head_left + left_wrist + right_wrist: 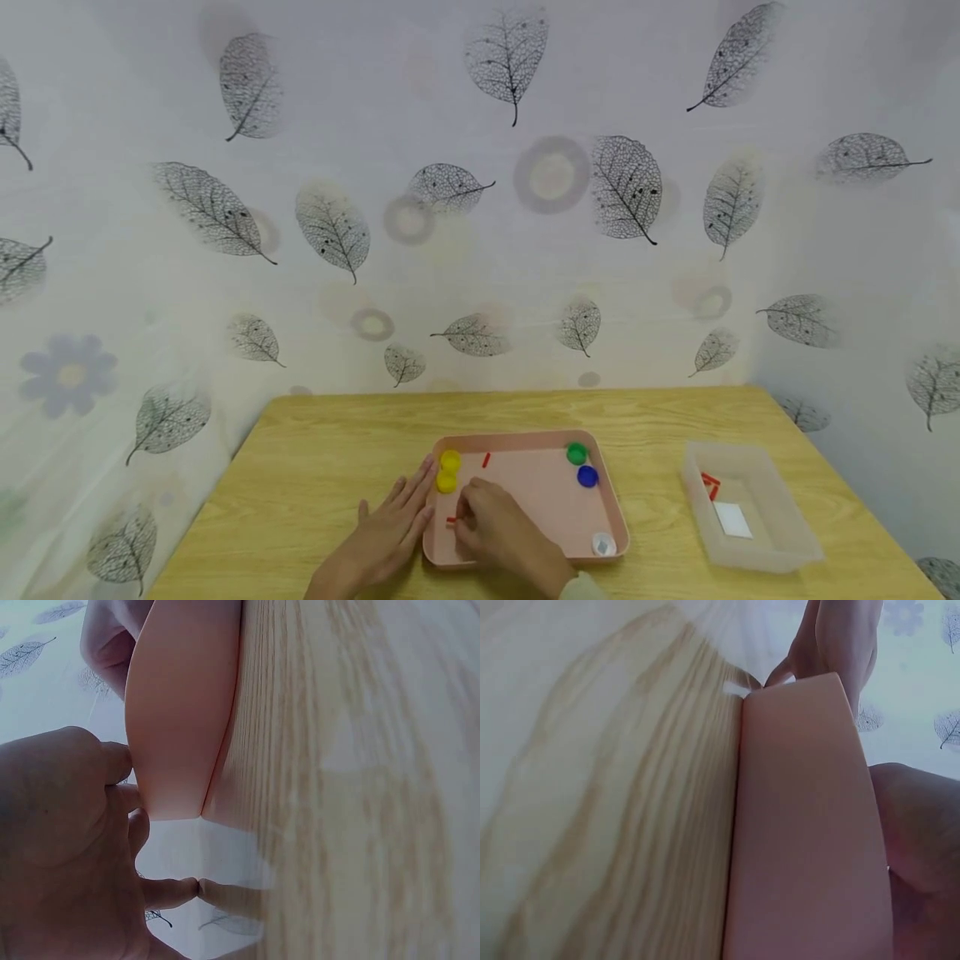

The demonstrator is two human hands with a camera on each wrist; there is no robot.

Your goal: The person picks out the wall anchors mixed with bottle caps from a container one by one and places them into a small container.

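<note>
A shallow pink tray (532, 500) lies on the wooden table. Over its front left part, my right hand (498, 525) has its fingers curled and pinches a small red stick (451, 521), whose left end shows beyond the fingertips. My left hand (386, 533) rests with extended fingers along the tray's left rim; in the left wrist view its fingertips meet the tray wall (180, 712). Another red stick (486, 460) lies near the back of the tray. Two yellow round caps (447, 472) sit by the left wall, beyond the right hand.
A green cap (577, 453) and a blue cap (587, 476) are at the tray's back right, a whitish round piece (603, 545) in its front right corner. To the right stands a translucent box (780, 557) with red sticks (711, 485) and a white square (732, 519).
</note>
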